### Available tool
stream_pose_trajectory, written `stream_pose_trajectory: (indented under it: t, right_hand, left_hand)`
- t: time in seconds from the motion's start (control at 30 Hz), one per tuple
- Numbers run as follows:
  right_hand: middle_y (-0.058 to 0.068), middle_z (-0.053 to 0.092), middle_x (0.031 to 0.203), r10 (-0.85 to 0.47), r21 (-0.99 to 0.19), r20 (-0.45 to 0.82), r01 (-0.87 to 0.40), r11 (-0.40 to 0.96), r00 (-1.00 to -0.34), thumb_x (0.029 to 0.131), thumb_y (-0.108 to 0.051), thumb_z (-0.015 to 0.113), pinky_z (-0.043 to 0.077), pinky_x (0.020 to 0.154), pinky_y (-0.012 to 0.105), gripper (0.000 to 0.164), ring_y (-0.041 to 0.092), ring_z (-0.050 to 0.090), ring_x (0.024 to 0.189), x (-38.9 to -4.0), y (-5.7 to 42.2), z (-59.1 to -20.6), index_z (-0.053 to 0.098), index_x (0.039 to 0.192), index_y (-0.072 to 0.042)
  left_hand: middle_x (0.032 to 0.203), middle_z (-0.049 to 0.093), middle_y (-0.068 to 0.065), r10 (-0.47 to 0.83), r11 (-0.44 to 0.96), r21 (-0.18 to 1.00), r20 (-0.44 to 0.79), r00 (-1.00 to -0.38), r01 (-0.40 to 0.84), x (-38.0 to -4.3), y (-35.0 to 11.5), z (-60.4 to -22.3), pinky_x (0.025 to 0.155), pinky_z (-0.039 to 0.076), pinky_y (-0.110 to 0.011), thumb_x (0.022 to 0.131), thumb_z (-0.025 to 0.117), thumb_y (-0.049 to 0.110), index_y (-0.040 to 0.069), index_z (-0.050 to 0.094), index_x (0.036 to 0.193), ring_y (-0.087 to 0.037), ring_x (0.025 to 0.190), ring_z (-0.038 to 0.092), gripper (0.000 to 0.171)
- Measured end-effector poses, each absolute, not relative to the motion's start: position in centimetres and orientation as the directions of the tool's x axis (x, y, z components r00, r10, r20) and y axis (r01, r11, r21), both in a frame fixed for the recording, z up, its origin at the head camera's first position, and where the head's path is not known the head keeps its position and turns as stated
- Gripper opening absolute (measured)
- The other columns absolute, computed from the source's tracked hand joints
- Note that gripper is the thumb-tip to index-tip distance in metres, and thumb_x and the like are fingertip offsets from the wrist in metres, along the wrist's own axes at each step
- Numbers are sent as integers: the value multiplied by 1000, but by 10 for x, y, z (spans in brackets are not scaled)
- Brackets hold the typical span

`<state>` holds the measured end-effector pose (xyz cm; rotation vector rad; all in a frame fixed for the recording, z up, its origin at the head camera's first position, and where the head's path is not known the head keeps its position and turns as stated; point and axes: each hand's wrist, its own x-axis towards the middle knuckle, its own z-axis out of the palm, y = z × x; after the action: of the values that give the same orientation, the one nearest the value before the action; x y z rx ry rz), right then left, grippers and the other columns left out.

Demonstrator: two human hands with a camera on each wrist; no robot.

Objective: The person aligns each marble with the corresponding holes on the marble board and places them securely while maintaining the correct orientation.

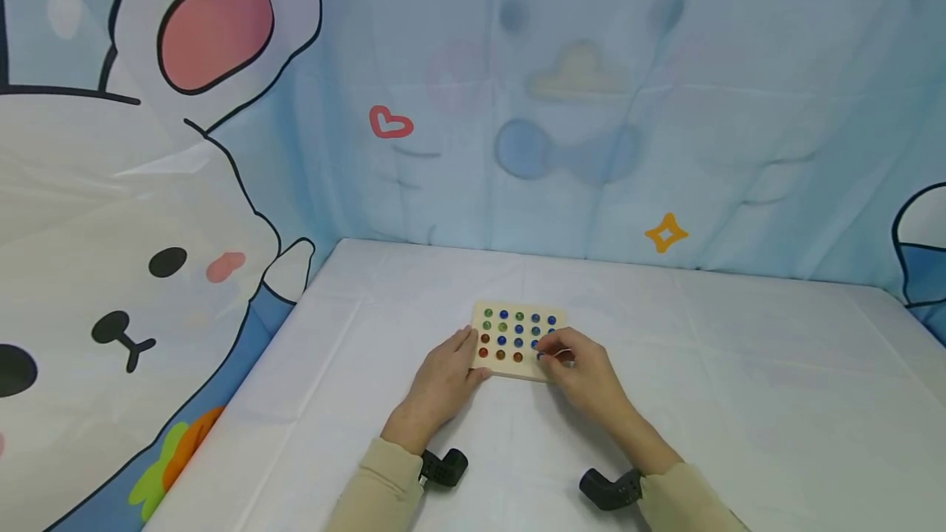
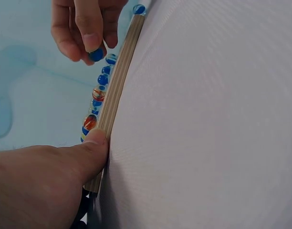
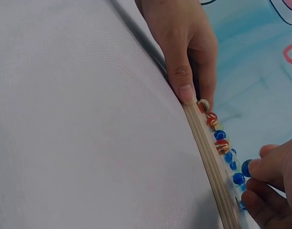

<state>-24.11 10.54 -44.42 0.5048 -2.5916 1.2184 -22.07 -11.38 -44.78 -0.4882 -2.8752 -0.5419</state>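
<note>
A pale wooden board (image 1: 509, 366) lies on the white cloth, set with rows of glass marbles. Green marbles (image 1: 488, 313) sit toward the back left, red-brown marbles (image 1: 484, 352) along the front left, and blue marbles (image 1: 519, 329) through the middle and right. My left hand (image 1: 442, 380) grips the board's left end, its thumb (image 2: 95, 137) against the near edge. Over the board's right part, my right hand (image 1: 587, 372) pinches a blue marble (image 3: 246, 168) between thumb and fingertip, raised above the marbles in the board. That hand covers the board's front right corner.
The white-covered table (image 1: 739, 401) reaches back to a light blue cloth backdrop (image 1: 443, 204) with cartoon prints, which also runs along the left side. Black wrist devices (image 1: 445, 467) are worn below both hands, by the beige sleeves (image 1: 380, 489).
</note>
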Motion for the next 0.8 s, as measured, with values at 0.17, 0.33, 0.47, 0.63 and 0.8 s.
stream_pose_trajectory:
  t: [0.17, 0.33, 0.47, 0.63, 0.8]
  right_hand:
    - [4, 69, 97, -210, -703, 326, -385, 598, -922, 86, 7, 69, 57, 76, 23, 18, 14, 62, 88, -242, 102, -445, 68, 97, -7]
    - [4, 69, 95, -207, -696, 310, -370, 615, -928, 85, 7, 70, 54, 72, 20, 18, 14, 60, 85, -244, 100, -447, 68, 96, -7]
    - [4, 69, 95, -207, -689, 311, -369, 624, -928, 86, 7, 70, 54, 71, 20, 18, 14, 59, 84, -246, 99, -449, 68, 95, -8]
    - [2, 68, 95, -212, -676, 326, -383, 629, -921, 86, 7, 69, 54, 72, 21, 19, 13, 59, 85, -246, 99, -452, 68, 95, -9]
    - [2, 69, 95, -226, -654, 372, -427, 625, -901, 85, 8, 70, 55, 73, 24, 19, 12, 60, 85, -245, 98, -455, 68, 94, -8]
  left_hand:
    - [150, 47, -20, 288, 878, 322, 234, -928, 354, -221, -114, -448, 114, 43, -40, 98, 62, 32, -4, 43, 146, -31, 138, 48, 63]
    - [150, 47, -21, 291, 880, 312, 240, -926, 357, -221, -114, -448, 113, 44, -40, 98, 62, 32, -5, 43, 146, -31, 137, 49, 63]
    - [149, 48, -21, 294, 881, 303, 250, -922, 363, -222, -114, -449, 113, 44, -39, 98, 62, 32, -5, 44, 146, -31, 137, 50, 63]
    - [148, 49, -22, 301, 877, 301, 265, -916, 375, -221, -114, -449, 112, 45, -40, 98, 63, 30, -6, 45, 144, -32, 135, 50, 62]
    - [149, 48, -22, 297, 873, 318, 257, -920, 370, -220, -114, -448, 113, 45, -40, 98, 63, 29, -6, 44, 145, -32, 136, 50, 61]
